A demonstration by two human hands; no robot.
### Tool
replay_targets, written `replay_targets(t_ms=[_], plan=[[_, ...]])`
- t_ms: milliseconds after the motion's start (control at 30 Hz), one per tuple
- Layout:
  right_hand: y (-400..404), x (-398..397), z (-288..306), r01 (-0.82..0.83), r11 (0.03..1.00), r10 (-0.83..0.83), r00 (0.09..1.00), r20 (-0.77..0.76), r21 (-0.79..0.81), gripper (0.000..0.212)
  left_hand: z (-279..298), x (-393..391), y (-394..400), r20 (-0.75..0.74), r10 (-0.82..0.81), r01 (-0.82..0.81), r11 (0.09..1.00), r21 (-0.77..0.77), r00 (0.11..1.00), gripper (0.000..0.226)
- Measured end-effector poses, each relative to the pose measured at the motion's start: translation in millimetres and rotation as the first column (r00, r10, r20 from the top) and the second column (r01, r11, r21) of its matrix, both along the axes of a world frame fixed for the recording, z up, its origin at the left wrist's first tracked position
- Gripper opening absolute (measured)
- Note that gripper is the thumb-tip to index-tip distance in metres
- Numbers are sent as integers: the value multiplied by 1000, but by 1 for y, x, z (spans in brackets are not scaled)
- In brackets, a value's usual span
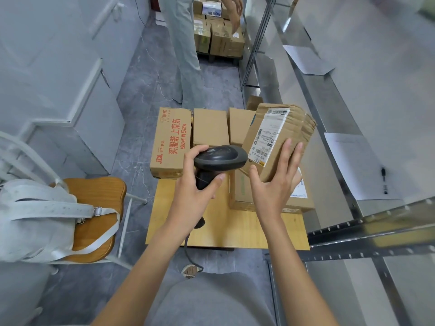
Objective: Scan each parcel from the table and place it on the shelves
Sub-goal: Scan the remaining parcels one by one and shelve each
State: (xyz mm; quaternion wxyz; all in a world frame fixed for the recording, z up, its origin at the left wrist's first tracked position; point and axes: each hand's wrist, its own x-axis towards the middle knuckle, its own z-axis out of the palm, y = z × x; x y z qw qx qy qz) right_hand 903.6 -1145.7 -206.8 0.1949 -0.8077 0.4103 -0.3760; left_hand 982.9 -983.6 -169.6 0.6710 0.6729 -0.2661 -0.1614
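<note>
Fingers (293, 149) of the right hand (274, 184) wrapped around a tilted brown parcel (280, 135), label up, held above the table (216, 227); left hand (195, 184) grips a black handheld scanner (220, 158), its head just beside the label's lower edge. Beneath and behind: a flat box (242, 194), two plain cartons (210, 127) and a red-printed carton (171, 142). Metal shelves (353, 161) right, holding what seem to be paper sheets; wooden chair (98, 191) with a white bag (37, 217) left.
</note>
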Motion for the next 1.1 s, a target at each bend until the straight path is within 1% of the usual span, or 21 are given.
replay_targets(t_ms=[333,500,667,867,1000,1100], plan=[[-2,-7,-1,12,1000,-12,1000,3,-5,94,1,-5,-4,-11,0,-1,1000,-19,1000,62],[-4,-20,-3,18,999,-18,1000,-8,41,96,2,-9,-8,-8,-5,4,999,-41,1000,68],[-3,-45,-5,86,993,-84,996,-22,85,96,-4,-19,-17,3,-55,55,998,-16,999,67],[-6,-111,2,209,960,-209,978,-23,187,98,-6,-53,-53,-1,-174,174,984,-37,985,68],[-6,-180,15,319,924,-330,944,21,212,98,-1,-98,-89,21,-298,298,953,-51,954,66],[3,-243,25,403,889,-416,909,15,216,99,1,-142,-109,36,-409,411,910,-53,912,62]])
